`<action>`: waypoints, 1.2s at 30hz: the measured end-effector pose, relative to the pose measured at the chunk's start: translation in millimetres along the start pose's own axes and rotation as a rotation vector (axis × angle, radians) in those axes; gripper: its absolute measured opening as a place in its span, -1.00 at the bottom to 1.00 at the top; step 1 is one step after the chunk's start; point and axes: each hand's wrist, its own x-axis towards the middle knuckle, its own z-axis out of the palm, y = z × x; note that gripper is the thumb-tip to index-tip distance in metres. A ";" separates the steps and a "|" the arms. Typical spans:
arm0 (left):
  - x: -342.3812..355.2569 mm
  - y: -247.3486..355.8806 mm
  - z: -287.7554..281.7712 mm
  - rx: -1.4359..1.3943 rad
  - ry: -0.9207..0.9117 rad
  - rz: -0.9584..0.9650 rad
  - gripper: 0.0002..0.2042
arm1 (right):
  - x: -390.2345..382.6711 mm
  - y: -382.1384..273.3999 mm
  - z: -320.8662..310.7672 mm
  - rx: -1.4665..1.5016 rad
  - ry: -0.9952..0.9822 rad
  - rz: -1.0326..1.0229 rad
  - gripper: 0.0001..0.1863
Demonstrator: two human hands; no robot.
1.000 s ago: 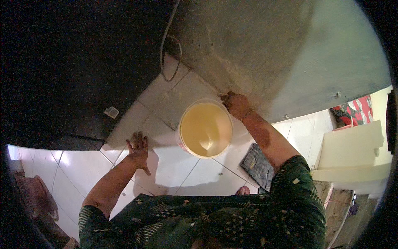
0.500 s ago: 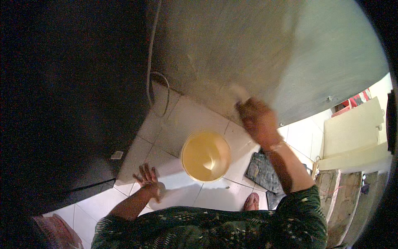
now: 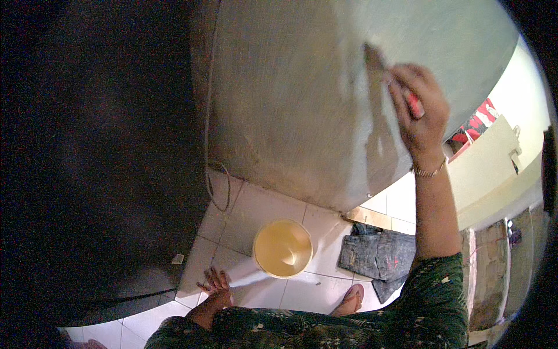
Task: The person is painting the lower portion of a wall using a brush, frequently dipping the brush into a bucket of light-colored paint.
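Observation:
My right hand is raised against the grey panel, its fingers closed round the red handle of a scraper. The flat dark end of the tool points up and left at the panel and casts a long shadow below; blur hides its finer shape. Low on the left, my left hand is held above the tiles with its fingers spread and nothing in it. A round cream-yellow bucket stands on the floor between my arms. What it holds is hard to make out.
A dark upright surface fills the left side, with a pale cable hanging beside it. Folded dark jeans lie on the tiles right of the bucket, near my sandalled foot. Farther right stands a cream panel.
My right hand has moved up and right across the panel with the scraper, away from its lower edge. My left hand stays low with fingers spread. The view has tilted upward.

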 end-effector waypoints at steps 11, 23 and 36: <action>19.7 -10.3 -106.8 -0.308 -0.576 -0.009 -0.14 | -65.6 -62.8 18.1 0.100 -0.628 0.219 -0.82; 5.8 -4.5 -12.9 -0.434 -0.247 -0.024 -0.31 | -27.9 43.0 -91.6 -0.370 0.193 -0.066 -0.72; 17.3 -7.8 -70.8 -0.210 -0.478 0.015 -0.16 | -170.8 1.8 67.4 0.139 -0.896 0.118 -0.76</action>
